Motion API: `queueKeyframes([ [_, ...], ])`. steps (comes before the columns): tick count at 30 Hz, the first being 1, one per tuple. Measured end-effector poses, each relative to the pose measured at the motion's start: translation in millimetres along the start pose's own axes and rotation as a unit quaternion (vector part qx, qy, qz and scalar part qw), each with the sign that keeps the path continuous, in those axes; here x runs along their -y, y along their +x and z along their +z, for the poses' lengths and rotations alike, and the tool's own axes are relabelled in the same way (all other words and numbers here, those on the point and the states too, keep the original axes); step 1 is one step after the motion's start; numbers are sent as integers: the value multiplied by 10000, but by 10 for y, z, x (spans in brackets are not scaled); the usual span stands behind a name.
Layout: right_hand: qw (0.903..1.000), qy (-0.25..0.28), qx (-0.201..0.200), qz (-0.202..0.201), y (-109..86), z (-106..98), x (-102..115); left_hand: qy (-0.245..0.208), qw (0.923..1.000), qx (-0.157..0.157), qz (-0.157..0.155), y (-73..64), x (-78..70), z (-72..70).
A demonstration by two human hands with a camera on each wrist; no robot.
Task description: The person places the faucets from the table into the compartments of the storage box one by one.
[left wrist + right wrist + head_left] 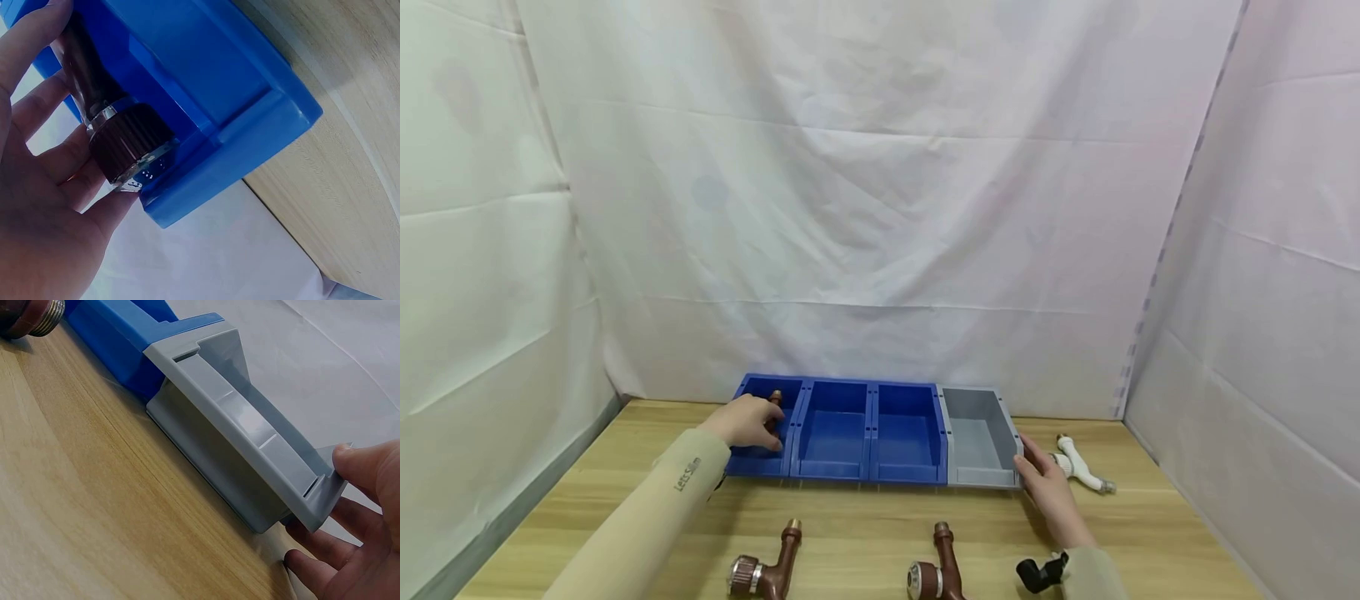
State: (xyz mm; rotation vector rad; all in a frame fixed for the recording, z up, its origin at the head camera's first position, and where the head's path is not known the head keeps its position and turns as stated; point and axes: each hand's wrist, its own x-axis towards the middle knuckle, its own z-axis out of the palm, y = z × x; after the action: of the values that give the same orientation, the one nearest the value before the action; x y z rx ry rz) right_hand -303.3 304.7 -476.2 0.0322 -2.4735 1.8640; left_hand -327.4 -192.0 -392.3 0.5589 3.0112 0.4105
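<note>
In the head view, my left hand (748, 421) reaches into the leftmost blue bin (756, 465) of a joined row. It holds a brown tap (87, 69) with a ribbed round knob (131, 140). The left wrist view shows thumb and fingers around the tap's body, with the knob near the bin's front lip. At the row's other end, my right hand (1051, 487) grips the outer side of a grey bin (977, 477). Its thumb is on the rim, with the fingers at the side and below, as the right wrist view shows.
Two middle blue bins (833, 469) (907, 472) sit between the end ones. A white tap (1078, 462) lies right of the grey bin. Nearer on the wooden table (857, 533) lie two more brown taps (781, 567) (950, 567) and a black fitting (1041, 575). White cloth (865, 208) hangs behind.
</note>
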Motion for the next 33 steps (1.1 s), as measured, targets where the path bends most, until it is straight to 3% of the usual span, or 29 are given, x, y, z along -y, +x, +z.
queueKeyframes([
  [19, 10000, -10, -76, -53, 20, 56, -20, 140, 9999, 46, -20, 18, 35, 53],
  [33, 9998, 3, -114, -163, 35, 104, 18, 176, 9998, 57, -30, 114, 85, 93],
])
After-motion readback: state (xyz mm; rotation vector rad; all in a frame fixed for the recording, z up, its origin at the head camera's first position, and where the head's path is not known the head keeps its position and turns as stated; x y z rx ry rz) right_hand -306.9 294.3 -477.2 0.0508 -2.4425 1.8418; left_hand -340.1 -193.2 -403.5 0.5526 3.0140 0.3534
